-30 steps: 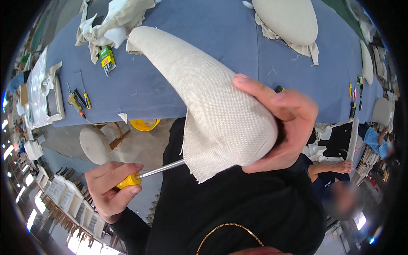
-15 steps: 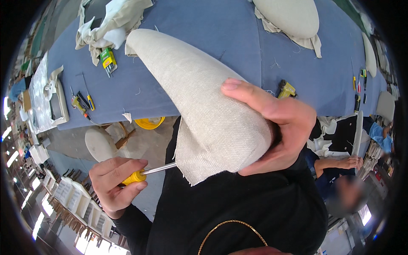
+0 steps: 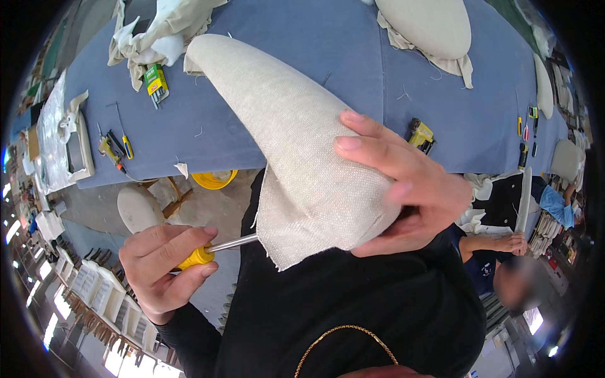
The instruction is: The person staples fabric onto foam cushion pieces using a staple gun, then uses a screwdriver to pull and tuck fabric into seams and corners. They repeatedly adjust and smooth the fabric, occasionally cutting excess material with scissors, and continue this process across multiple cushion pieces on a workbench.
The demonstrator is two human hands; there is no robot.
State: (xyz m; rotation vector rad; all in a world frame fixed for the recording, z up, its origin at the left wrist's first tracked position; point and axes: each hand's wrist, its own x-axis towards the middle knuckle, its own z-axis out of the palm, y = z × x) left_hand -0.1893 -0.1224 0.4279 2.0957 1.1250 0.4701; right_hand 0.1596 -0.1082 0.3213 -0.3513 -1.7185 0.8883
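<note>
A padded piece covered in cream woven fabric, like a chair cushion, stands tilted in front of my chest, its far end pointing up and left over the table. My right hand is closed round its near right corner, fingers on the fabric and thumb side partly hidden. In my left hand is a screwdriver with a yellow handle. Its metal shaft runs right and passes behind a loose fabric flap at the cushion's lower left corner. The screwdriver's tip is hidden there.
On the blue table lie a staple gun, a glue-gun-like tool, a box of staples and another cushion. A yellow bucket stands below the table edge. Another person's hand is at the right.
My right hand's fingers have shifted on the cushion, with another finger now showing on top. My left hand and the screwdriver have moved slightly left and up.
</note>
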